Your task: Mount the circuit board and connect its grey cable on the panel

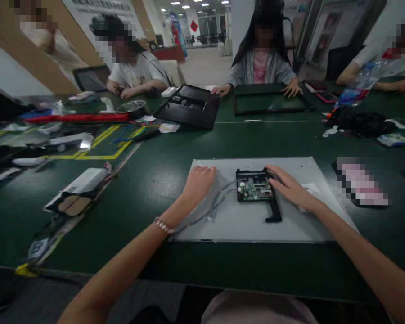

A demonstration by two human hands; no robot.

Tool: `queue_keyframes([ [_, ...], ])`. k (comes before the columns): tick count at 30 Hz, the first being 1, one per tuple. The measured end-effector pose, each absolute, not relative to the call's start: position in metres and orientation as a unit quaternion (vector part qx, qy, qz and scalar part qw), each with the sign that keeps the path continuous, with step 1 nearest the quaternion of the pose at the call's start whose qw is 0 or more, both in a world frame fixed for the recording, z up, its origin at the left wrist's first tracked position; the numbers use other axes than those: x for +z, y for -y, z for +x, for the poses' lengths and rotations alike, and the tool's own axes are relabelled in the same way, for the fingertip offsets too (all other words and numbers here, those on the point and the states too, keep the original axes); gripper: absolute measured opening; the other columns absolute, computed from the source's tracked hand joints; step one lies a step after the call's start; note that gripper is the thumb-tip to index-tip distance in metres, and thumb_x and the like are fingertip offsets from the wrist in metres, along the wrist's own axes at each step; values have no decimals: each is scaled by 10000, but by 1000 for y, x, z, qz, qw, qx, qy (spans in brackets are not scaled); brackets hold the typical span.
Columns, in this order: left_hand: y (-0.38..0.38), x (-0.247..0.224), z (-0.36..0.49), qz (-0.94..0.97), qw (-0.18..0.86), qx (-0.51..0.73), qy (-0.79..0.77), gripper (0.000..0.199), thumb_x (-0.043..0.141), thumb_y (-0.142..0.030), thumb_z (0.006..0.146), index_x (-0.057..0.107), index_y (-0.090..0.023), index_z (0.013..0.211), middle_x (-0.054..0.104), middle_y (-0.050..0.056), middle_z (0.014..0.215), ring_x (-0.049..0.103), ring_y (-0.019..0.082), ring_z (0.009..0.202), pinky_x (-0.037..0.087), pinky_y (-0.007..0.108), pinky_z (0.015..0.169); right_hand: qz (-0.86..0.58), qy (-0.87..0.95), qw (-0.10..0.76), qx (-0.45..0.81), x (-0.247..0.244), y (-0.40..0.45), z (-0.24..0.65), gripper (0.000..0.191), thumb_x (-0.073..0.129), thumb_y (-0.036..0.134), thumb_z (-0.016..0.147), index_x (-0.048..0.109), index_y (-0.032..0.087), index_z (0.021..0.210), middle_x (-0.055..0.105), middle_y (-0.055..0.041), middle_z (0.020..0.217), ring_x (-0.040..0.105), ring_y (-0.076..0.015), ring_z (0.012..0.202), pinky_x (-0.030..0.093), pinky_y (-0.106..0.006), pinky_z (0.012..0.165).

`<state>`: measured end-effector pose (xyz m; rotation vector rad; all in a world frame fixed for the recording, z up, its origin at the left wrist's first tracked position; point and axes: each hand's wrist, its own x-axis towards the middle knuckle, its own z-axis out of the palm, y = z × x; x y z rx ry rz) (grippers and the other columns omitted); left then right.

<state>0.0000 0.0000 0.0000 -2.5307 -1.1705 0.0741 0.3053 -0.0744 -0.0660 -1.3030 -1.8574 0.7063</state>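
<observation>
A black frame with a green circuit board [256,191] lies on a white panel [243,227], its black arm pointing toward me. My right hand [288,188] touches the frame's right edge, thumb and fingers apart around its upper right corner. Left of the board, my left hand [199,181] rests on the panel's upper left part with its fingers curled; whether anything is in them is hidden. A grey cable [213,203] runs from the board's left side toward my left wrist. Under my right hand is a small white piece [311,191].
Right of the panel lies a blurred pink phone-like object [362,182]. Across the green table [138,180], people sit with a black housing [192,105] and a dark framed panel [273,100]. Taped packages [84,180] and cables are on the left.
</observation>
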Motion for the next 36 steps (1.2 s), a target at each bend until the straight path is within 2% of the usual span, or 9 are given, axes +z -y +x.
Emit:
queue_keyframes([
  [10,-8,20,67,-926,120,-39,357,202,484,-105,896,682,-146,889,690,83,835,664,216,778,453,306,639,-501,733,375,267,-67,74,307,528,434,479,970,383,308,1468,454,-76,1485,406,-269,1383,289,-525,1167],
  [15,-16,8,104,-946,96,-39,306,214,490,-73,882,695,-122,916,687,106,942,656,211,862,473,291,684,-501,740,371,254,-65,74,306,526,429,463,973,377,290,1467,457,-93,1478,420,-268,1370,294,-530,1162],
  [20,-17,-11,118,-956,74,-42,280,209,503,-64,874,709,-96,893,692,119,920,639,216,885,476,297,727,-501,743,371,241,-67,73,304,536,435,463,968,369,287,1471,462,-96,1474,427,-269,1366,306,-523,1157],
  [25,-22,-27,117,-959,49,-85,267,218,507,-139,908,722,-115,881,699,107,872,626,210,870,471,318,776,-500,751,361,235,-68,73,305,554,444,462,968,342,286,1484,437,-103,1492,404,-266,1383,298,-523,1162],
  [36,-29,-35,115,-963,-18,-115,242,233,516,-175,937,742,-137,984,691,94,952,608,201,927,459,318,853,-501,755,352,235,-67,74,304,558,443,453,968,321,306,1493,434,-92,1493,408,-273,1378,310,-534,1156],
])
